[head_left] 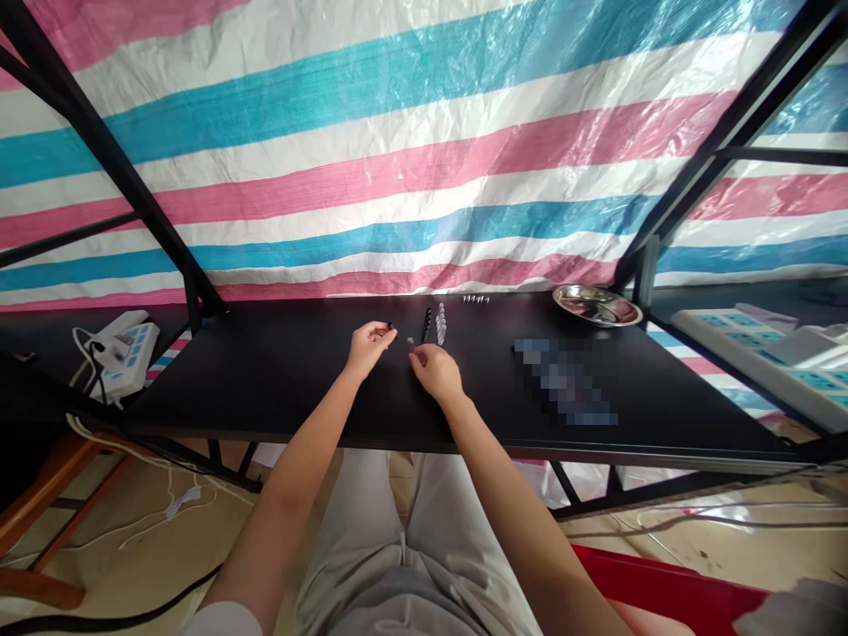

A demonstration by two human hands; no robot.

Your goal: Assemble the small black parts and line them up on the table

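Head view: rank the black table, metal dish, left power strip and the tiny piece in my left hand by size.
Black table
Power strip and metal dish: too alike to rank
Tiny piece at the left fingers

**What you cannot make out**

Your left hand [371, 343] pinches a dark bit [390, 325] too small to identify. At eleven o'clock from your right hand [434, 371] is a pale bit [411, 341]; whether your fingers grip it or only touch it cannot be told. The parts [435, 325] at twelve o'clock from that hand, and the row [475, 299] at one o'clock, are too tiny to name. A pixelated patch [563, 382] at three o'clock hides whatever lies there. The right edge cuts off the power strip [761, 349]; the bottom edge cuts the red bin [649, 587].
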